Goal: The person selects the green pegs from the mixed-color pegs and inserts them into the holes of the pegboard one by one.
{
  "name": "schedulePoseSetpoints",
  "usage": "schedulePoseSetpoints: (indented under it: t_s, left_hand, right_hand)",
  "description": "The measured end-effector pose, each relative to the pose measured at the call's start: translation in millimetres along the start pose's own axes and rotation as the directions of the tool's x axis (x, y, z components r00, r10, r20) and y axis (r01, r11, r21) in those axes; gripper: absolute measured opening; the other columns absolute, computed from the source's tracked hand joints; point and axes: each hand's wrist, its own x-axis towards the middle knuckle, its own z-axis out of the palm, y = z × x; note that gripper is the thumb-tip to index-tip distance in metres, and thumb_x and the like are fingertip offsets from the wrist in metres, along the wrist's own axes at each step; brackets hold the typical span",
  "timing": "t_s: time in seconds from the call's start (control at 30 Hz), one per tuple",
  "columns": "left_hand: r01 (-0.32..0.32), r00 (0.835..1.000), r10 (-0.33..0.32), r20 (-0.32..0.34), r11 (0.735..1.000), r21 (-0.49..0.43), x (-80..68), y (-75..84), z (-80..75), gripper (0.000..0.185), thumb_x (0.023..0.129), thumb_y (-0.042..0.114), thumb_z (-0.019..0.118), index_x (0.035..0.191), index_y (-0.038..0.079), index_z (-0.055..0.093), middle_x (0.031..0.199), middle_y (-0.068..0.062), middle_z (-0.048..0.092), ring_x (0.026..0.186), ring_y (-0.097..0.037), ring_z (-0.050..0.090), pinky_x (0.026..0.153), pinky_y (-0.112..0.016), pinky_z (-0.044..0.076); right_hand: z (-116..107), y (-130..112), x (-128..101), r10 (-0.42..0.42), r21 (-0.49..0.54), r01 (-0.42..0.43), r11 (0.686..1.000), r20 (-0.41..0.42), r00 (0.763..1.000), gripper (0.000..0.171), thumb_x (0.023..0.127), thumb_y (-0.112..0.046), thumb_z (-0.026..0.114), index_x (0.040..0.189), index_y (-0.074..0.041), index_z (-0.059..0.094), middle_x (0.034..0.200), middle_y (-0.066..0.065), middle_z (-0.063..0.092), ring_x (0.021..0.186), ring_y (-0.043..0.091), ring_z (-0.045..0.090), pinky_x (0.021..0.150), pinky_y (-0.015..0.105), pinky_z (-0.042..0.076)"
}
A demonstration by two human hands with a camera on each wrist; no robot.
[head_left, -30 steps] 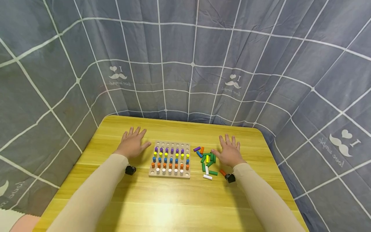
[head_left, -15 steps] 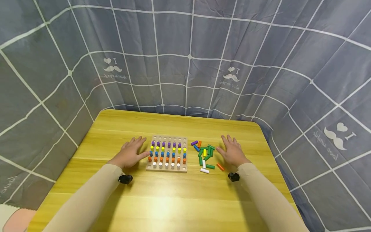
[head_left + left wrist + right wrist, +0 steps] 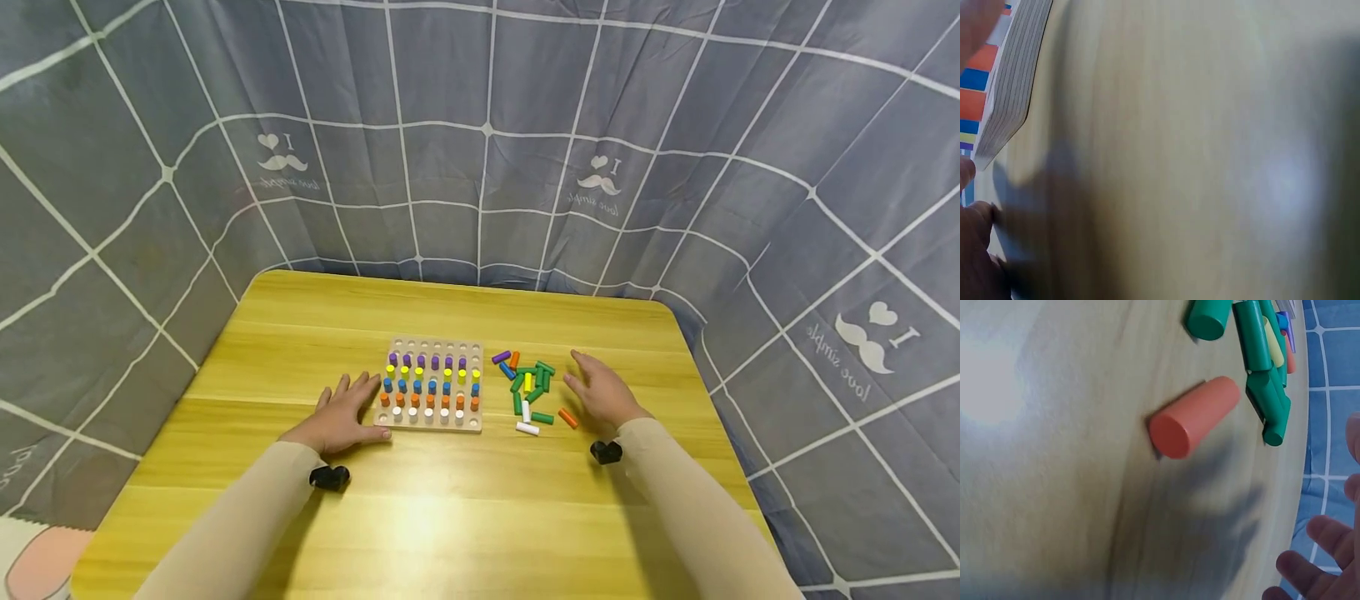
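Note:
A wooden pegboard (image 3: 427,427) on the table bears rows of purple, yellow, blue, orange and white pegs, with gaps in the yellow and blue rows. My left hand (image 3: 337,421) is spread at its left side, thumb by the near left corner and fingertips close to the left edge. In the left wrist view, fingers (image 3: 975,219) show beside the board's edge (image 3: 1013,81). Right of the loose pegs is my right hand (image 3: 602,392), holding nothing, its fingers extended. The orange peg (image 3: 1197,419) lies nearest it, with green pegs (image 3: 1252,337) beyond.
Loose green, white, yellow, blue and purple pegs, among them a white peg (image 3: 527,429), lie right of the board. A grey checked curtain (image 3: 450,167) surrounds the back and sides of the wooden table (image 3: 465,517). Black wrist cameras (image 3: 606,452) sit under the sleeves.
The head view has tilted down. My left hand has come nearer, its thumb shifting from beside the pegs to the board's near left corner. My right hand's spread fingers have drawn closer together.

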Motion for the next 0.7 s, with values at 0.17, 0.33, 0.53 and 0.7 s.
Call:
schedulePoseSetpoints:
  t_s: [0.17,0.33,0.53,0.7]
  left_hand:
    - [0.002,1.0,-0.002,0.017,1.0,0.008,3.1,0.7,5.6,0.115,0.087,0.065,0.076,0.17,0.01,0.017,0.175,-0.028,0.006,0.158,-0.058,-0.008,0.121,-0.078,-0.01]
    - [0.023,1.0,-0.023,0.016,0.999,0.042,3.7,0.2,6.6,0.111,0.091,0.067,0.07,0.171,0.014,0.015,0.176,-0.025,0.006,0.159,-0.056,-0.007,0.121,-0.077,-0.01]
    - [0.024,1.0,-0.024,-0.004,0.998,0.061,3.5,-0.2,10.6,0.105,0.094,0.069,0.065,0.171,0.017,0.015,0.176,-0.025,0.008,0.16,-0.055,-0.005,0.121,-0.077,-0.008]
    - [0.038,0.999,-0.038,-0.003,0.996,0.075,2.5,2.2,10.5,0.104,0.095,0.069,0.064,0.171,0.017,0.015,0.176,-0.024,0.008,0.16,-0.055,-0.005,0.122,-0.077,-0.008]
  right_hand:
    - [5.1,2.7,-1.0,0.017,0.062,-0.018,0.998,0.019,1.0,0.063,0.111,-0.036,0.055,0.165,-0.009,0.037,0.166,0.023,0.041,0.153,0.048,0.037,0.124,0.065,0.029]
    - [8.0,2.9,-5.6,0.013,0.087,-0.016,0.996,0.045,0.999,0.061,0.109,-0.038,0.058,0.162,-0.013,0.043,0.163,0.02,0.046,0.151,0.048,0.04,0.123,0.066,0.031]
    - [14.4,3.2,-11.4,-0.008,0.13,-0.003,0.992,0.082,0.997,0.057,0.106,-0.034,0.065,0.159,-0.016,0.05,0.16,0.019,0.051,0.15,0.046,0.043,0.123,0.065,0.033]
    - [20.8,2.5,-14.3,-0.042,0.132,0.029,0.991,0.096,0.994,0.052,0.103,-0.031,0.07,0.152,-0.016,0.06,0.155,0.016,0.057,0.147,0.044,0.048,0.122,0.064,0.035]
